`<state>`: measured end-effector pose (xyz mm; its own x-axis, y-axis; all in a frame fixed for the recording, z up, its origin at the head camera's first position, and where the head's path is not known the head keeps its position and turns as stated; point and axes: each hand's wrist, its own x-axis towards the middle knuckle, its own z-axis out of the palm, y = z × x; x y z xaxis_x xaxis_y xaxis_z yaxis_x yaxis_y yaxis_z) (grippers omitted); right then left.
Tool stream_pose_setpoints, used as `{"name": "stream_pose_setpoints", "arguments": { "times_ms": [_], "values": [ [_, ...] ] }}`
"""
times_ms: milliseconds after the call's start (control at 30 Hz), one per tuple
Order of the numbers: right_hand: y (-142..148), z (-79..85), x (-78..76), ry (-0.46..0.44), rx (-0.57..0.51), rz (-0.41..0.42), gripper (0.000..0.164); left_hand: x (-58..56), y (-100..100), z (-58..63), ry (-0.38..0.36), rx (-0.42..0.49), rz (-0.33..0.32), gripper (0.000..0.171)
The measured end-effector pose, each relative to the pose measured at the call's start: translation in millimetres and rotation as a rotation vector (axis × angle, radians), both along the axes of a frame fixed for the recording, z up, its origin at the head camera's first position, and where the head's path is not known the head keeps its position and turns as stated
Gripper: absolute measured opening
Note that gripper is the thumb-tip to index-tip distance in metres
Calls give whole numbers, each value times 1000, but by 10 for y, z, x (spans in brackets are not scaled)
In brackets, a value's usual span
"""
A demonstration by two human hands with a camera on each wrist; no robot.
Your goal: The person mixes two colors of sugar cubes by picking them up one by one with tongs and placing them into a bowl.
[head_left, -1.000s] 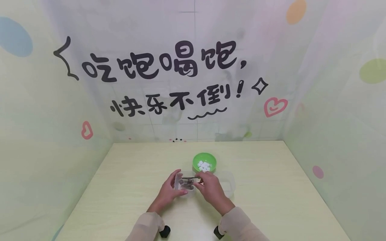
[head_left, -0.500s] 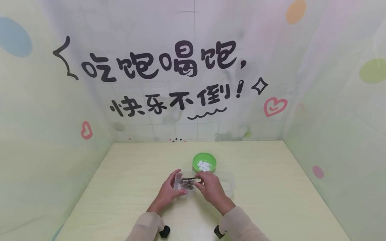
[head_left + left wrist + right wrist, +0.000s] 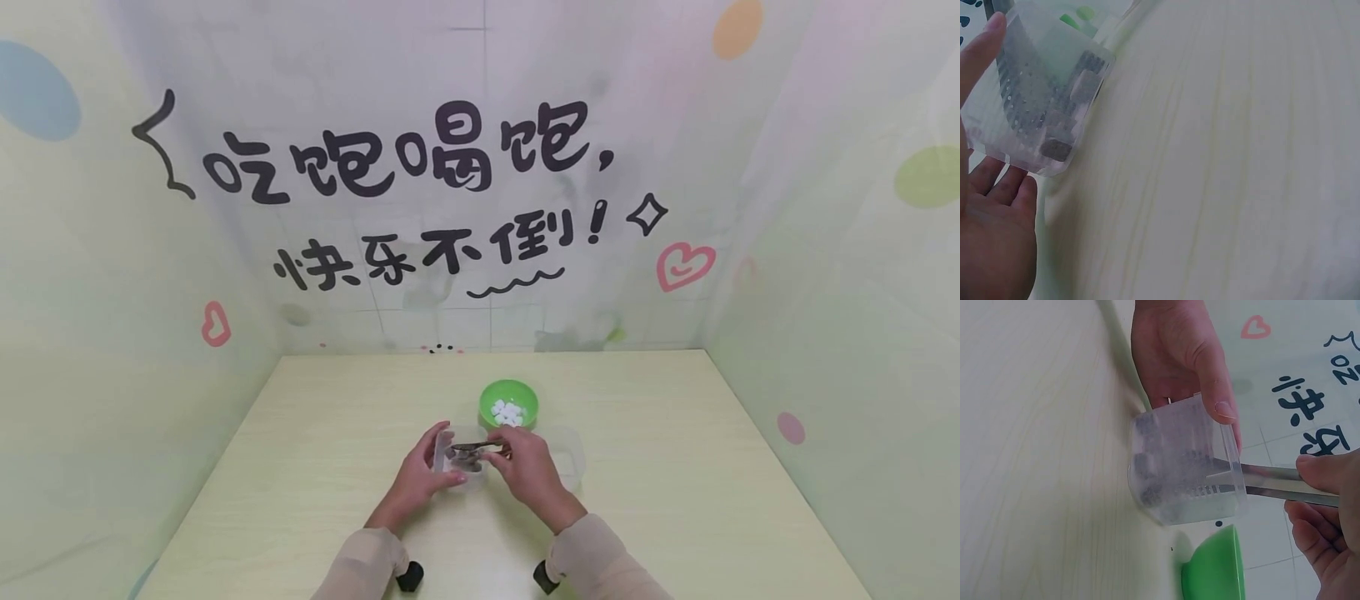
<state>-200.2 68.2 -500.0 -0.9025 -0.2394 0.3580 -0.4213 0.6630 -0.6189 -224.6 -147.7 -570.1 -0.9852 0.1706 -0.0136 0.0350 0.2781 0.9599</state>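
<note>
My left hand point(image 3: 422, 473) grips a clear plastic box point(image 3: 1175, 462) around its sides, with the thumb along one wall. The box is tilted, its opening towards my right hand. Several dark greyish cubes point(image 3: 1057, 149) lie inside, blurred through the wall. My right hand point(image 3: 528, 471) pinches metal tongs point(image 3: 1272, 481) between thumb and fingers. Their toothed tips reach into the box; whether they grip a cube cannot be made out. Just beyond the hands stands a green bowl point(image 3: 487, 406) with several white cubes point(image 3: 508, 412) in it.
A second clear plastic container point(image 3: 576, 454) sits on the table to the right, partly behind my right hand. The pale wood table point(image 3: 315, 467) is bounded by printed cloth walls point(image 3: 825, 333) at the back and sides.
The tongs have shifted slightly inside the box, their upper arm dipping a little at the tip. Both hands, the box and the bowl stay almost in place.
</note>
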Motion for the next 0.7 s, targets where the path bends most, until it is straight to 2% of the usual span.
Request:
{"name": "stream_pose_setpoints", "arguments": {
  "times_ms": [467, 700],
  "values": [
    [111, 75, -1, -2, -76, -27, 21, 15, 23, 39, -16, -23, 11, 94],
    [161, 131, 1, 69, -137, -27, 20, 8, 17, 14, 0, -24, 9, 96]
  ]
}}
